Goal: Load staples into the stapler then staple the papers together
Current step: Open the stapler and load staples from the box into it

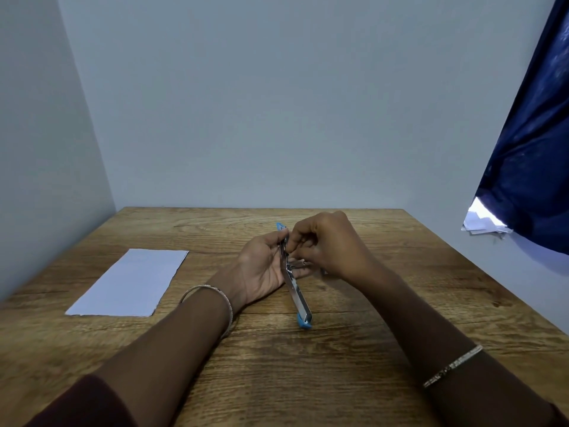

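Nearest the camera, two forearms reach forward over the wooden desk (277, 365), a dark red sleeve (80, 402) on the left arm, a thin bangle (212, 295) at the left wrist and a patterned bracelet (452, 365) on the right forearm. Beyond them the stapler (297, 292) lies swung open, its long metal channel running diagonally, one blue end (304, 322) resting on the desk nearer the camera and the other blue tip showing just above the fingers farther off. The left hand (264, 266) lies palm up under the stapler's middle, fingers curled round it from the left. The right hand (326, 248) sits just beside it, fingertips pinched together at the metal part near the hinge; whether they grip staples cannot be told, as the spot is too small and partly hidden. Whether the channel holds staples is unclear. To the left, well apart from the hands, the white papers (129, 283) lie flat on the desk. Behind stand pale walls, with a dark blue curtain (529, 149) at the far right
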